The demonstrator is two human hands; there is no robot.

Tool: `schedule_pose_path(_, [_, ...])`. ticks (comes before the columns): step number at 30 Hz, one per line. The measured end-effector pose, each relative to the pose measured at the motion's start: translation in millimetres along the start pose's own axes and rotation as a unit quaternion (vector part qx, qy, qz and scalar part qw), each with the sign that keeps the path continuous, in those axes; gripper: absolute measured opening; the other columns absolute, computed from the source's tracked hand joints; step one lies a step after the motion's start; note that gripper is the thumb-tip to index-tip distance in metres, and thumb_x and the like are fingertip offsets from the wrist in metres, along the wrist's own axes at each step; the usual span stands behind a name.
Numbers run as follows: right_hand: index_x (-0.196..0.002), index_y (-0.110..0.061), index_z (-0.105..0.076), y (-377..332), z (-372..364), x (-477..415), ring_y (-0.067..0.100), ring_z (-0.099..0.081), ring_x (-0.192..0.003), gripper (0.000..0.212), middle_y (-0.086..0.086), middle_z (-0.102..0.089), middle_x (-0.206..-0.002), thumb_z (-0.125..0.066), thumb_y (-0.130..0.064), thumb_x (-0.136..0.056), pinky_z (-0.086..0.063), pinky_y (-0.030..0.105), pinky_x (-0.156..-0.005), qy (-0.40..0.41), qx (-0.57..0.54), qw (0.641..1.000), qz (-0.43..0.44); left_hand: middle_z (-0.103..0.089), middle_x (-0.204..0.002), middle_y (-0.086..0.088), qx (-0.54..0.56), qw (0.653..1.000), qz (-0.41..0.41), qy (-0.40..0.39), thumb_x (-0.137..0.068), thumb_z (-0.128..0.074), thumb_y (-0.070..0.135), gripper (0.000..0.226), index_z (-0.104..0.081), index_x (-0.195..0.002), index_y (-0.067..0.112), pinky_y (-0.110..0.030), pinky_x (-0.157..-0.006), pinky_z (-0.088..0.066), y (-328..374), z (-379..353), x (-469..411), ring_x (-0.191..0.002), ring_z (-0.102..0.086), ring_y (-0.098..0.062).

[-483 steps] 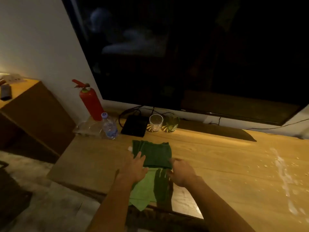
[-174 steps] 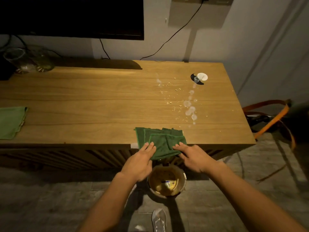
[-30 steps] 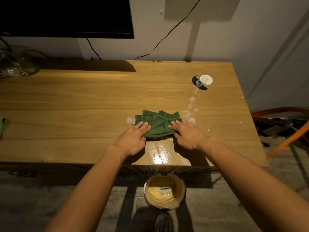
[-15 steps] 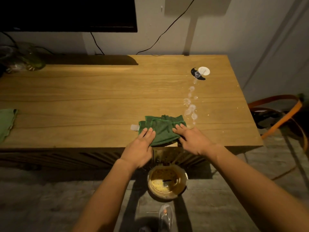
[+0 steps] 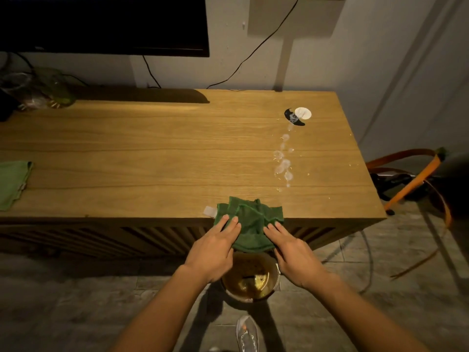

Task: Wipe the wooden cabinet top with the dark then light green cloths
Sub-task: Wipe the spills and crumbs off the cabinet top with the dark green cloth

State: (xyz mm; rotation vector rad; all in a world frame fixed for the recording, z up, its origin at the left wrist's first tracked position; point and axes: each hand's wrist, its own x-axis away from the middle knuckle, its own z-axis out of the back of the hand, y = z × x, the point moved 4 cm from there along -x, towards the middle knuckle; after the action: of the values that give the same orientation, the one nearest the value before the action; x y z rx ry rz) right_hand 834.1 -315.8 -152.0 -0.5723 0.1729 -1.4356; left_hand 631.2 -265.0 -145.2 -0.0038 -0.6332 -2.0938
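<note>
Wooden tabletop [image 5: 152, 161], with the dark green cloth [image 5: 250, 219] bunched at its near edge above a bucket [image 5: 250, 278].
The cloth looks soft, limp and light, probably damp, and half hangs over the edge. The left hand [image 5: 213, 250] and right hand [image 5: 291, 252] press flat on it, each grip spread and pinching nothing. It is best gathered at its bunched middle. The light green cloth [image 5: 12, 184] lies well to the left.

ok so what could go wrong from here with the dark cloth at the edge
The dark green cloth overhangs the front edge of the cabinet top, above the bucket on the floor, pinned only by flat fingers; pulled further it may drop in. The white spill trail lies to its right, unwiped; strokes here could miss it.
</note>
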Motion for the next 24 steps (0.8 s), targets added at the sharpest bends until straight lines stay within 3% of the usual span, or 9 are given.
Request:
schedule_pose_path(5, [-0.149, -0.029, -0.036, 14.0, -15.5, 5.7, 0.011, -0.035, -0.141, 0.054, -0.005, -0.043, -0.151, -0.047, -0.017, -0.098, -0.028, 0.026, -0.113, -0.031, -0.012, 0.999, -0.042, -0.015, -0.162, 0.013, 0.004, 0.998, 0.037, -0.049, -0.095, -0.042, 0.018, 0.066, -0.015, -0.153, 0.030, -0.031, -0.116, -0.025, -0.2, -21.8, 10.1, -0.149, -0.006, -0.012])
schedule_pose_path(9, [-0.141, -0.032, -0.047, 24.3, -20.0, 0.3, 0.017, -0.060, -0.115, 0.043, -0.002, -0.065, -0.127, -0.046, -0.024, -0.098, -0.048, 0.031, -0.097, -0.072, -0.025, 0.994, -0.081, -0.011, -0.162, 0.017, 0.039, 0.991, 0.080, -0.101, -0.096, -0.039, 0.018, 0.062, -0.019, -0.153, 0.031, -0.034, -0.115, -0.029, -0.3, -39.5, 2.8, -0.148, 0.002, -0.005])
schedule_pose_path(16, [-0.129, -0.031, -0.059, 38.2, -5.2, 2.6, 0.022, -0.059, -0.111, 0.038, 0.001, -0.068, -0.116, -0.044, -0.022, -0.095, -0.050, 0.037, -0.093, -0.192, -0.064, 0.971, -0.123, -0.022, -0.161, 0.008, 0.094, 0.962, 0.125, -0.222, -0.093, -0.036, 0.017, 0.060, -0.028, -0.152, 0.029, -0.036, -0.120, -0.021, 14.0, -40.5, -6.6, -0.149, -0.014, -0.015])
schedule_pose_path(20, [-0.120, -0.031, -0.065, 41.1, 30.4, -4.7, 0.014, -0.062, -0.096, 0.033, -0.002, -0.068, -0.104, -0.046, -0.022, -0.095, -0.052, 0.028, -0.079, -0.255, -0.100, 0.953, -0.131, -0.042, -0.150, -0.011, 0.165, 0.936, 0.175, -0.255, -0.083, -0.037, 0.011, 0.065, -0.043, -0.145, 0.029, -0.034, -0.112, -0.036, 22.9, -12.7, -21.2, -0.136, -0.040, -0.028])
schedule_pose_path(22, [-0.113, -0.032, -0.068, 40.7, 57.8, -13.4, 0.010, -0.064, -0.087, 0.029, -0.005, -0.068, -0.093, -0.048, -0.022, -0.094, -0.049, 0.021, -0.068, -0.281, -0.123, 0.942, -0.134, -0.052, -0.142, -0.008, 0.182, 0.931, 0.177, -0.261, -0.082, -0.039, 0.012, 0.061, -0.054, -0.136, 0.035, -0.030, -0.109, -0.039, 26.7, 7.5, -33.5, -0.129, -0.048, -0.025])
schedule_pose_path(24, [-0.107, -0.029, -0.070, 37.9, 88.4, -23.4, 0.010, -0.063, -0.086, 0.024, -0.003, -0.069, -0.094, -0.051, -0.024, -0.094, -0.047, 0.023, -0.070, -0.308, -0.132, 0.933, -0.134, -0.063, -0.129, 0.000, 0.197, 0.930, 0.174, -0.256, -0.082, -0.044, 0.015, 0.050, -0.065, -0.119, 0.042, -0.030, -0.104, -0.043, 31.4, 30.4, -48.5, -0.116, -0.056, -0.018])
